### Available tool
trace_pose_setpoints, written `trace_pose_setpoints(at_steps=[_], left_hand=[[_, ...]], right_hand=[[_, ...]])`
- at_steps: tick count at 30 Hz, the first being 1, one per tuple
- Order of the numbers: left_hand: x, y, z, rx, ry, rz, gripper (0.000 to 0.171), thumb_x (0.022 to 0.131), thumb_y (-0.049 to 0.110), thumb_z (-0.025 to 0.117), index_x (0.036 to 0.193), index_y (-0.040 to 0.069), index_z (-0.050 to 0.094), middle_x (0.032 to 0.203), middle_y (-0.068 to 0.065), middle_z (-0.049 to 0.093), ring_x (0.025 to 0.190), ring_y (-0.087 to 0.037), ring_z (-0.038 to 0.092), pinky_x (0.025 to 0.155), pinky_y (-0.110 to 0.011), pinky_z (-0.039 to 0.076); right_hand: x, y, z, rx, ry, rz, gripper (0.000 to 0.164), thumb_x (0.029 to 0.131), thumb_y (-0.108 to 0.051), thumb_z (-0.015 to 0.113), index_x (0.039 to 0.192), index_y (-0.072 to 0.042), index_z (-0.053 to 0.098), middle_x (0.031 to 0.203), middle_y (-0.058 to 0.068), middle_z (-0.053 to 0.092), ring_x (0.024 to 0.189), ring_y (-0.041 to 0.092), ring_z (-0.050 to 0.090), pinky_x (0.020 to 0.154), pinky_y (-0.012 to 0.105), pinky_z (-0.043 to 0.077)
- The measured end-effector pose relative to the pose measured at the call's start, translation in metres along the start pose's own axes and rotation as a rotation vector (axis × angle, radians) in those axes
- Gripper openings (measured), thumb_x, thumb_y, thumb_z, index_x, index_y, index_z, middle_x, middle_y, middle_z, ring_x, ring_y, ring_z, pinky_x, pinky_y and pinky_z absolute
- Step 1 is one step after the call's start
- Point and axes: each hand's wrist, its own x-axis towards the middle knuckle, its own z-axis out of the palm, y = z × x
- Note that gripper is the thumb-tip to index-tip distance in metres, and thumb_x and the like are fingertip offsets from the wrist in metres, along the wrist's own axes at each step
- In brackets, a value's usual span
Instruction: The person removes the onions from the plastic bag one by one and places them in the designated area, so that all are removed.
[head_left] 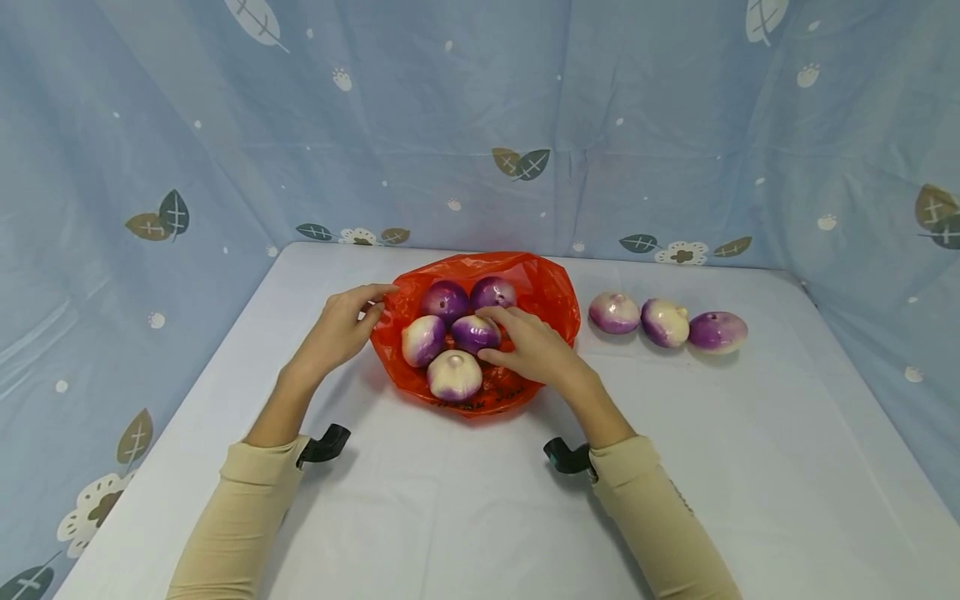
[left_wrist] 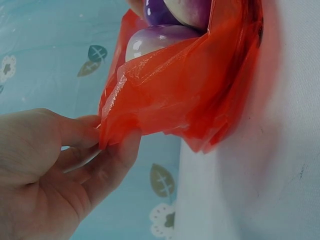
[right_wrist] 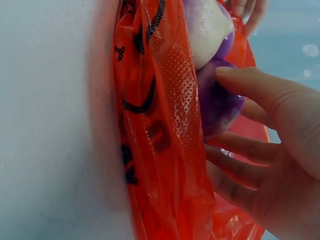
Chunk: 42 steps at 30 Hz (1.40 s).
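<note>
A red plastic bag (head_left: 551, 300) lies wide open on the table, with several glossy purple-and-white onions inside. My left hand (head_left: 341, 329) is at the bag's left rim; in the left wrist view its thumb and fingers (left_wrist: 122, 152) pinch the thin plastic edge. My right hand (head_left: 536, 346) reaches into the bag from the right. Its thumb and fingers curl round a purple onion (head_left: 476, 334) in the middle of the group, and the right wrist view shows the thumb on that onion (right_wrist: 215, 107). A mostly white onion (head_left: 454, 377) sits nearest the front rim.
Right of the bag, three more onions (head_left: 665, 323) stand in a row on the white tabletop (head_left: 450, 500). Behind the table hangs a blue curtain (head_left: 420, 100) with leaf patterns. Black wrist mounts (head_left: 324, 444) stick out from both sleeves.
</note>
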Motion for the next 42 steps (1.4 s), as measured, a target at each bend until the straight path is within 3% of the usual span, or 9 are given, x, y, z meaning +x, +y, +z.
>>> trace_pose_setpoints(at_steps=[42], left_hand=[[0.0005, -0.0007, 0.0008, -0.002, -0.002, -0.018, 0.037, 0.096, -0.005, 0.047, 0.129, 0.002, 0.062, 0.117, -0.021, 0.068, 0.098, -0.034, 0.067, 0.084, -0.049, 0.059]], right_hand=[[0.0046, 0.0032, 0.0044, 0.018, 0.032, -0.032, 0.06, 0.086, -0.037, 0.074, 0.139, -0.021, 0.051, 0.135, 0.004, 0.058, 0.128, 0.026, 0.055, 0.108, 0.046, 0.047]])
